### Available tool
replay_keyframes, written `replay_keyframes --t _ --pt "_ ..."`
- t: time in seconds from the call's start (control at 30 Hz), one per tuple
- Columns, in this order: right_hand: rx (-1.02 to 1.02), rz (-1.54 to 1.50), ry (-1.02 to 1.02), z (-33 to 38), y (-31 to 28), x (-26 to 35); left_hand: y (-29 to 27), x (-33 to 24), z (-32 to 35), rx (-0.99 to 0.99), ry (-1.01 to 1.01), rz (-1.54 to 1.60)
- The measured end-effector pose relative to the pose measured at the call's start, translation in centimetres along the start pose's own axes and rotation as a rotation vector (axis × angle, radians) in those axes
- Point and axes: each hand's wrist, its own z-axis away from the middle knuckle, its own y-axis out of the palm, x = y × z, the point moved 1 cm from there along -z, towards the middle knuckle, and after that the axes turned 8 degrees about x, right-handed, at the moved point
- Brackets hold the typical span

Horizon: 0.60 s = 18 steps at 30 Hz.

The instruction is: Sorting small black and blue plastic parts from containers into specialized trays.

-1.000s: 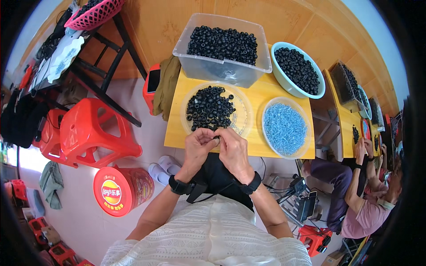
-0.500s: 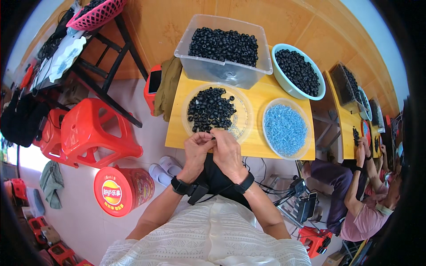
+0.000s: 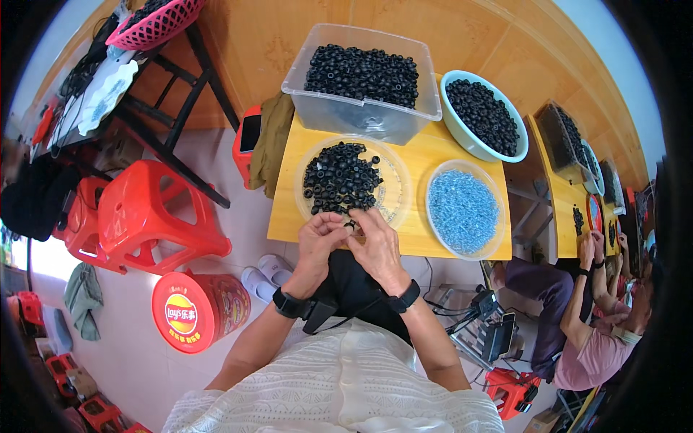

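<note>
Since half a second ago our hands have barely shifted; they stay together at the near edge of the yellow table (image 3: pixel 426 148). Our left hand (image 3: pixel 320 245) and right hand (image 3: pixel 375 245) meet fingertip to fingertip, pinching a small black ring (image 3: pixel 349 225) between them.

The clear round dish (image 3: pixel 395 189) just beyond our fingers holds a heap of black rings (image 3: pixel 341 177), so we judge much work remains. To its right, a second dish holds pale blue pieces (image 3: pixel 463 211). Behind stand a clear tub (image 3: pixel 361 115) and a teal bowl (image 3: pixel 476 148), both full of rings. Red stools (image 3: pixel 144 216) sit left; a co-worker's hands (image 3: pixel 593 249) work at right. Nothing blocks our reach.
</note>
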Motion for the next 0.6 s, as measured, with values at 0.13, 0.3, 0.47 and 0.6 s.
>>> replay_keyframes --t 0.13,0.3,0.47,0.6 --pt "0.029 0.029 -0.022 0.3 -0.3 0.4 0.1 -0.2 0.1 0.049 -0.035 -0.002" --pt "-0.026 0.170 -0.120 0.2 -0.5 0.3 0.9 -1.3 0.7 0.126 -0.203 -0.104" --pt "0.046 0.235 -0.127 0.1 -0.5 0.4 0.8 -1.4 1.0 0.196 -0.186 -0.231" --pt "0.069 0.239 -0.142 0.2 -0.5 0.4 0.9 -1.1 1.0 0.171 -0.185 -0.196"
